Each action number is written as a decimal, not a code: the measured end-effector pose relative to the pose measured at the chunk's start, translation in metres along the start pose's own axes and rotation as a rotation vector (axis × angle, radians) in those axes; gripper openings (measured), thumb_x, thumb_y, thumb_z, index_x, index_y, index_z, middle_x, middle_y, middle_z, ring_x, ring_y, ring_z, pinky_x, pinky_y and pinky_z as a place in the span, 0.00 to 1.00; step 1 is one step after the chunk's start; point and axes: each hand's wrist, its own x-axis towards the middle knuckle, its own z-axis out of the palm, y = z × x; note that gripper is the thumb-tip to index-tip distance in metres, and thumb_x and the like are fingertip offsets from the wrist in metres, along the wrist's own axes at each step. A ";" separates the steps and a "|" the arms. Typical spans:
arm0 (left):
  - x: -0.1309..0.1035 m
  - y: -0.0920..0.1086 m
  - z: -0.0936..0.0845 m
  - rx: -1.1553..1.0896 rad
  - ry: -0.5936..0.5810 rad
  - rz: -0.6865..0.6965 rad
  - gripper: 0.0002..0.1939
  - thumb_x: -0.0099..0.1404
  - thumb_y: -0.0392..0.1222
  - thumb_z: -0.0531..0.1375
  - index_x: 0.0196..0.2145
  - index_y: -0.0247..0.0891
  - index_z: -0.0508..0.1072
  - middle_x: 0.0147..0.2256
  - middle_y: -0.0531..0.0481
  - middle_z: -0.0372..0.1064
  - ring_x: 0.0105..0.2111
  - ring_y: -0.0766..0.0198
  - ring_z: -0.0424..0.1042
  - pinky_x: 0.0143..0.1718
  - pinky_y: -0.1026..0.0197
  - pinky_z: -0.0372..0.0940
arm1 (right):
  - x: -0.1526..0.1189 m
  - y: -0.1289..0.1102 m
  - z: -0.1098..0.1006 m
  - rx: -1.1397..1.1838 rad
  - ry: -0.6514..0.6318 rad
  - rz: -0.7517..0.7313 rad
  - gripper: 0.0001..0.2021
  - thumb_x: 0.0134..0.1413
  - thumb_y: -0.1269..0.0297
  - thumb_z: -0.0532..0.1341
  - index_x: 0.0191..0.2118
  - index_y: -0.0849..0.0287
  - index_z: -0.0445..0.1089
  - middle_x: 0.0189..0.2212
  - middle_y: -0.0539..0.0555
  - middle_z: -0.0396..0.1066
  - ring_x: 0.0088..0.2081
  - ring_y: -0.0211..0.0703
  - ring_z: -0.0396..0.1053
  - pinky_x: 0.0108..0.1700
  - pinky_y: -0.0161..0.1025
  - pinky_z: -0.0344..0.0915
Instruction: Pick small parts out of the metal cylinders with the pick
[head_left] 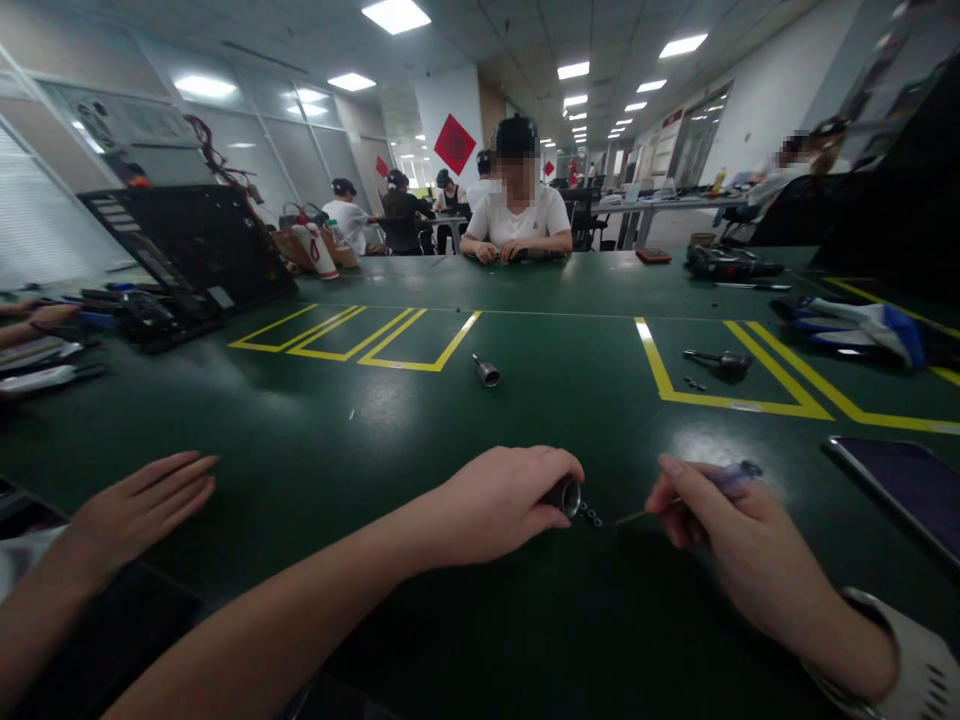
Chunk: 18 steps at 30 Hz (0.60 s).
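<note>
The left hand [487,500] grips a metal socket [571,497], its open mouth facing the right hand [712,520], which pinches a thin pick [637,517] pointing left toward small rings [590,514] at that mouth. Beyond the left hand, another socket [487,372] lies with its shank pointing away.

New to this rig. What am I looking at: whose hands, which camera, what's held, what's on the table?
No robot here: a person works bare-handed. The single picture comes from a camera on their head, looking forward and down.

Their left hand holds a metal cup-shaped piece, with small dark rings by its mouth. Their right hand holds a thin tool, tip near those rings.

On the green table lie a stemmed metal socket, another socket inside yellow tape, and a dark-screened device at right.

The hand at far left is someone else's; another person sits opposite.
</note>
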 end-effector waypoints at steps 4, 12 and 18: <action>0.001 -0.007 -0.004 -0.367 0.073 -0.019 0.17 0.57 0.34 0.60 0.46 0.38 0.67 0.39 0.48 0.70 0.35 0.64 0.70 0.34 0.63 0.63 | -0.004 0.001 0.000 -0.156 -0.018 -0.078 0.23 0.55 0.46 0.53 0.22 0.58 0.71 0.14 0.50 0.66 0.18 0.38 0.64 0.20 0.35 0.60; 0.005 -0.005 0.004 -0.921 0.101 -0.130 0.19 0.52 0.29 0.61 0.43 0.36 0.68 0.34 0.49 0.71 0.33 0.65 0.71 0.36 0.61 0.65 | -0.005 -0.012 0.003 -0.341 -0.063 -0.194 0.23 0.56 0.48 0.50 0.21 0.56 0.70 0.13 0.49 0.66 0.15 0.39 0.65 0.17 0.35 0.60; 0.009 -0.004 0.008 -1.018 0.147 -0.193 0.17 0.53 0.26 0.59 0.41 0.36 0.71 0.39 0.48 0.72 0.37 0.65 0.71 0.42 0.59 0.65 | -0.007 -0.018 0.006 -0.379 -0.067 -0.239 0.22 0.56 0.50 0.50 0.19 0.55 0.68 0.11 0.49 0.65 0.13 0.39 0.62 0.14 0.35 0.57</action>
